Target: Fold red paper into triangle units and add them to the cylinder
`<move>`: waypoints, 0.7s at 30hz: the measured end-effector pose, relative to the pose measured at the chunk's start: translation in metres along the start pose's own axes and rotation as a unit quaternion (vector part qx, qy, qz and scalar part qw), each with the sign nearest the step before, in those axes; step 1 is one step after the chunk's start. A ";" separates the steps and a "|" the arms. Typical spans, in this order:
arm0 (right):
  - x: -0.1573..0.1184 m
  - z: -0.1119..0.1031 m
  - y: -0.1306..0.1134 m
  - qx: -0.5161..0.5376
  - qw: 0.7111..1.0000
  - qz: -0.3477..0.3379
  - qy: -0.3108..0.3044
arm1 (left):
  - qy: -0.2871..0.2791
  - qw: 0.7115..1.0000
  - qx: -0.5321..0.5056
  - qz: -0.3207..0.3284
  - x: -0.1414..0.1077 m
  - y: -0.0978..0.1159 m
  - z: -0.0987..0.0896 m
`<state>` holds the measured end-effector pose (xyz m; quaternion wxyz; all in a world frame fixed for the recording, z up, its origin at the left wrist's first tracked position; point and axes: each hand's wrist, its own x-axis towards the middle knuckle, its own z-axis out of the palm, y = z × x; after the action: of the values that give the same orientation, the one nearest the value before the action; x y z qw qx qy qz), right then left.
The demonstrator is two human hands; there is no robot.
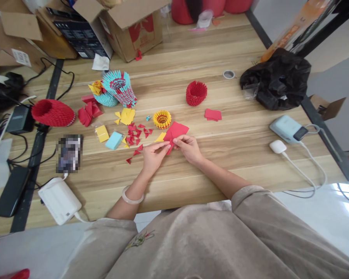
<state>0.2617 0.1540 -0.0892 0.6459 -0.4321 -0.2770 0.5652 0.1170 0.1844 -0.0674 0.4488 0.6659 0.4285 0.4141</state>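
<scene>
Over the near part of the counter [238,151], the left hand [154,156] and the right hand [189,148] meet with their fingertips close together, each pinching a small red paper piece [170,148] between thumb and fingers. The fingers cover much of it, so I cannot tell for certain how it is folded. Just beyond the fingertips lie larger red sheets [178,130], with a yellow paper piece [160,137] beside them on the left. A yellow and red paper ring [162,119] sits close behind these. To the left are scattered red folded triangles [133,133], a pale blue paper stack [114,140] and a yellow paper stack [102,133]. Farther back stands a blue and red paper vase [127,95], and a red paper vase [54,113] is well off to the left. A red paper bowl [196,95] rests beyond the hands, with a few red slips [213,114] nearer and to its right.
</scene>
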 end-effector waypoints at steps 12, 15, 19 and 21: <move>-0.001 0.000 -0.001 -0.046 0.999 -0.017 -0.008 | 0.009 1.000 -0.021 -0.008 0.000 0.001 0.000; 0.001 0.000 -0.003 -0.022 0.999 -0.029 0.030 | -0.006 0.999 -0.028 -0.029 0.001 0.003 0.001; 0.005 -0.001 -0.005 -0.006 0.998 -0.026 0.052 | -0.027 0.999 -0.032 -0.031 0.001 0.000 0.001; 0.006 -0.002 -0.004 -0.012 0.999 -0.012 0.031 | -0.013 0.999 -0.033 -0.022 0.002 -0.002 0.001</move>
<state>0.2672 0.1588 -0.0872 0.6557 -0.4537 -0.2685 0.5404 0.1181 0.1861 -0.0693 0.4849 0.6471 0.4229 0.4091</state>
